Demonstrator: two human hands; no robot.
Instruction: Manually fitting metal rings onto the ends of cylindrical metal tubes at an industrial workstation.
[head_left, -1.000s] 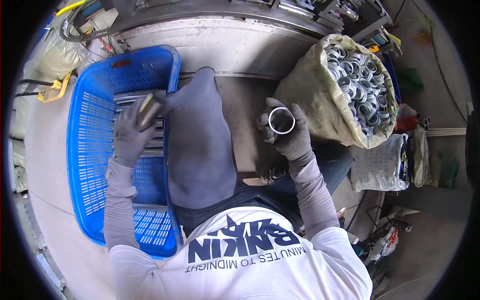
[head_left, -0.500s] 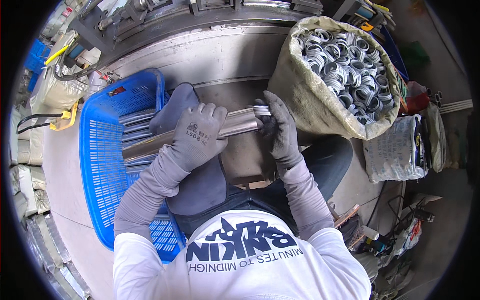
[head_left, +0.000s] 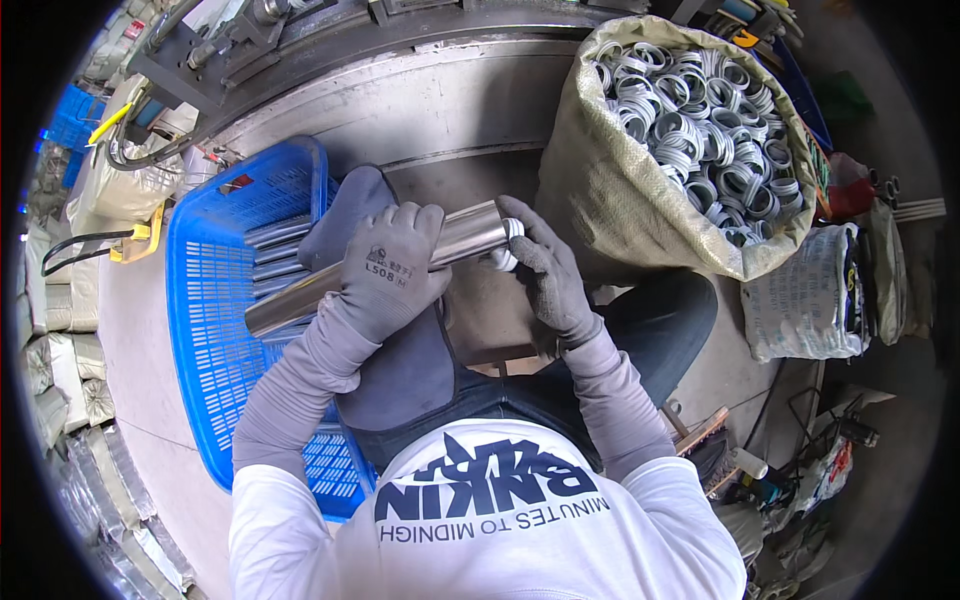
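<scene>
My left hand [head_left: 392, 262], in a grey glove, is wrapped around a shiny metal tube [head_left: 472, 228] lying across a dark grey pad [head_left: 400, 365] on my leg. The tube's left end reaches over the blue basket. At its right end my right hand [head_left: 548, 268], also gloved in grey, closes its fingers on a light grey ribbed ring [head_left: 508, 250]. This ring sits tilted against the tube's end, partly hidden by my fingers. More metal tubes [head_left: 280, 255] lie in the blue basket [head_left: 205, 340] at my left.
A woven sack [head_left: 610, 165] full of similar rings [head_left: 700, 125] stands at the right, beyond my knee. Along the back runs a metal machine bench [head_left: 400, 40]. A packed white bag [head_left: 800, 300] and a wooden-backed brush [head_left: 705, 445] lie on the right.
The ring has tilted away from the tube's end, and my right fingers have shifted around it. The tube's right end has risen slightly and moved left.
</scene>
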